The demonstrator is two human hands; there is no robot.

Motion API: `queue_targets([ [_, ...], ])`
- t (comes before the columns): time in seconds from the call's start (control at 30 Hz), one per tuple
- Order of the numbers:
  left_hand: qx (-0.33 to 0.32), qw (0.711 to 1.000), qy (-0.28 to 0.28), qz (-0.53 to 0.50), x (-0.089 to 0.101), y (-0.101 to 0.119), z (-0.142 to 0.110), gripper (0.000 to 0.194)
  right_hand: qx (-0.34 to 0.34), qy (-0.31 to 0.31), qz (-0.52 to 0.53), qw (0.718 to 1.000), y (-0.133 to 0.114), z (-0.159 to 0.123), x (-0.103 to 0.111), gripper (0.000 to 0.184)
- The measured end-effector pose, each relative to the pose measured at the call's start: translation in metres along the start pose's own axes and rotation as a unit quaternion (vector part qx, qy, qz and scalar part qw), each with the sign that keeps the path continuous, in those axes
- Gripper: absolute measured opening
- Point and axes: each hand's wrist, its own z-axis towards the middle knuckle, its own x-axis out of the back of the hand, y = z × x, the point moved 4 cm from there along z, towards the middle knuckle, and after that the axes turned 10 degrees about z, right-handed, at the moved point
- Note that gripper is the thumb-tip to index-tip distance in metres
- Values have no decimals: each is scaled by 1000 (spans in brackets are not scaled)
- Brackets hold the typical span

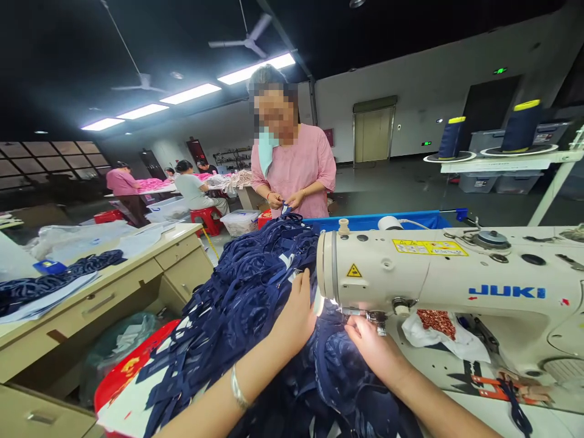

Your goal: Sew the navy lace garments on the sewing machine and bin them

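Navy bras (249, 292) with straps and white tags lie in a big heap left of the white sewing machine (433, 261). At the machine's head, my left hand (294, 313) has its fingers closed together on the navy fabric; the fingertips are partly hidden. My right hand (374, 344) pinches the edge of a navy bra (335, 359) just right of the needle area, thumb and forefinger together. That bra hangs down toward me under the lit machine head. The needle itself is hidden.
Orange-handled snips (490, 383) and a white cloth (429, 334) lie on the machine bed. Navy thread cones (451, 139) stand at right. Across the heap, a co-worker in pink (294, 158) handles navy straps. A drawer desk (109, 292) stands left, beside a red stool (132, 359).
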Motion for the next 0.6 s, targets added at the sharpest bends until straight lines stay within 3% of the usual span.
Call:
queue_targets([
  [0.07,22,999,0,23,3,2,-15,30,4,8,7,1000,1,0,-2,22],
  [0.13,12,997,-63,46,0,5,-28,14,7,16,9,1000,3,0,-5,23],
  [0.2,-23,988,-141,61,-3,7,-38,12,12,23,9,1000,5,0,-8,23],
  [0.27,-46,979,-186,68,-1,6,-44,24,20,28,8,999,7,1,-10,23],
  [0.4,-57,954,-257,146,13,-1,-45,68,34,35,6,999,10,1,-10,23],
  [0.5,-49,935,-255,243,26,1,-37,68,37,36,5,999,10,2,-8,25],
  [0.6,-96,948,-220,206,30,20,-29,43,39,31,7,999,9,1,-7,26],
])
